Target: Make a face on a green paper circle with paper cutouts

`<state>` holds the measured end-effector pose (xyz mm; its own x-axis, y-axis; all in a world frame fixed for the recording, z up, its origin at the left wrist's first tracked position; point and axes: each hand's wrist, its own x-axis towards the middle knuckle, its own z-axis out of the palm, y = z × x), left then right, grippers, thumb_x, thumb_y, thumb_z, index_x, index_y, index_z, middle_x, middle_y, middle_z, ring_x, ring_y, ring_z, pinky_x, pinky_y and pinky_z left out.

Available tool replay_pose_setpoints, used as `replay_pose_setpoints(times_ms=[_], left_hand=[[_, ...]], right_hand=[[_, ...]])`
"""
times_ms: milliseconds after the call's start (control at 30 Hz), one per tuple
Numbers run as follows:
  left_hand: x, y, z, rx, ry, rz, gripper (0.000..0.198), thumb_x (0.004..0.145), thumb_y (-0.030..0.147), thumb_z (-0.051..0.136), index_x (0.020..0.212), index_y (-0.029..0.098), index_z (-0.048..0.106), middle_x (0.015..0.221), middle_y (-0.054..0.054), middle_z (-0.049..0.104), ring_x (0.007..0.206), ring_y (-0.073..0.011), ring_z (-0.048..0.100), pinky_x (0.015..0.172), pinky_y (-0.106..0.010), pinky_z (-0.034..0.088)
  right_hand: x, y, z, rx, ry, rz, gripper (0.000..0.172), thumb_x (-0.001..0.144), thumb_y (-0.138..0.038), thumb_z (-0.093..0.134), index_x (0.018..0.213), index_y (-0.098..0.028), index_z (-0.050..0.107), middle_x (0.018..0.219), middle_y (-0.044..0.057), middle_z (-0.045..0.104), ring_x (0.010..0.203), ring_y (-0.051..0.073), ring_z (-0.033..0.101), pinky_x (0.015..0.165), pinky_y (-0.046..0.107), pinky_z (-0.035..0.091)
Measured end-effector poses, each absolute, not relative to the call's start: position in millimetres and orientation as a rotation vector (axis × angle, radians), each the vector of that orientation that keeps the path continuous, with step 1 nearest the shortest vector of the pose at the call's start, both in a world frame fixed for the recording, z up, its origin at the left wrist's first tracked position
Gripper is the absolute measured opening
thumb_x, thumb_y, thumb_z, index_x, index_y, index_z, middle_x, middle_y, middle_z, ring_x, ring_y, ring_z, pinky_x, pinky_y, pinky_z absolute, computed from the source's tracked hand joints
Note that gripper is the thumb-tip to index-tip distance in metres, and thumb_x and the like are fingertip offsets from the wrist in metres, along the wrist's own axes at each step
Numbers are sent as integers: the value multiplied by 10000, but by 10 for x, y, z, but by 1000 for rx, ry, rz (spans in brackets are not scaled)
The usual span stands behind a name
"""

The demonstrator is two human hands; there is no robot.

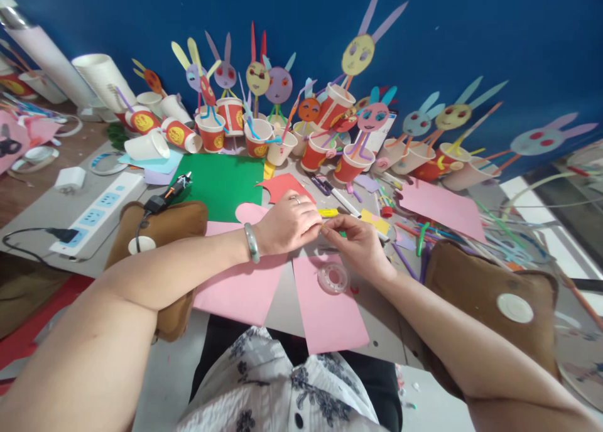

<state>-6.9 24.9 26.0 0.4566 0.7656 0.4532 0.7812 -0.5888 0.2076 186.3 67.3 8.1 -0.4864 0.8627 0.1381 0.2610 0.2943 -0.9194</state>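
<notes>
Over the middle of the table, my left hand [291, 223] and my right hand [362, 245] meet at their fingertips. Both are closed in a pinch, and whatever lies between the fingers is too small or hidden to make out. Just below them a clear roll of tape [333, 278] rests on a pink paper strip [330, 325]. A larger pink sheet [240, 287] lies under my left forearm. Beyond my fingers are a yellow pen-like piece [328, 213], a white marker [347, 203] and a cut red paper [284, 186].
Paper cups [213, 132] with rabbit-faced figures [358, 54] line the back by the blue wall. A green sheet [221, 184], a power strip [98, 212] and a brown cushion-like pad [188, 221] are on the left. Another brown pad [471, 287] and a pink sheet [443, 207] sit right.
</notes>
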Motion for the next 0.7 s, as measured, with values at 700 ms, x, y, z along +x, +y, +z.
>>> replay_pose_setpoints(times_ms=[700], left_hand=[[-68,268,252,-2931,-2087,-1571,128,819,261,655,849,137,659,838,-35,710,745,-119,632,652,-228,468]], right_hand=[[1845,657,158,-1041,-1782,1468,298,740,-442,762,706,-183,617,628,-12,598,538,96,493,514,237,399]])
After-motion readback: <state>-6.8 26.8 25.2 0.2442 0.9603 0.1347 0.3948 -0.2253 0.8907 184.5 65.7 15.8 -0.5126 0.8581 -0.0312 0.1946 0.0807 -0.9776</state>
